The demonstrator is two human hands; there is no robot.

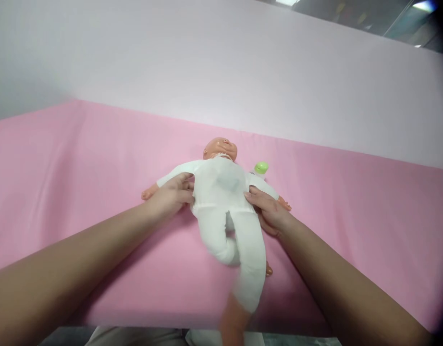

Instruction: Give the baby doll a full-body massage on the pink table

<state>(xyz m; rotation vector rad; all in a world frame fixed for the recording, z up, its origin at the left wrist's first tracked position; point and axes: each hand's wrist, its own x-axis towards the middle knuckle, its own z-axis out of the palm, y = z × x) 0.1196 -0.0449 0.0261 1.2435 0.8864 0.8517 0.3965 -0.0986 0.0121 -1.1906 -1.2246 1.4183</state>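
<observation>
A baby doll (221, 185) in a white long-sleeved suit lies on its back on the pink cover, its head at the far end and tilted to the right. Its arms are spread out. One leg is bent behind the other, and the straighter leg hangs over the near edge, its foot blurred. Against the doll's left side as I see it, my left hand (176, 193) grips the torso below the armpit, fingertips partly hidden. My right hand (266, 209) holds the opposite side, thumb on the suit and other fingers tucked beside or under it.
Behind the doll's right-hand arm stands a bottle with a light green cap (261, 167), partly hidden. The pink cover (109, 158) spreads over the table, with a white wall panel (207, 62) along its back. My lap shows below the near edge.
</observation>
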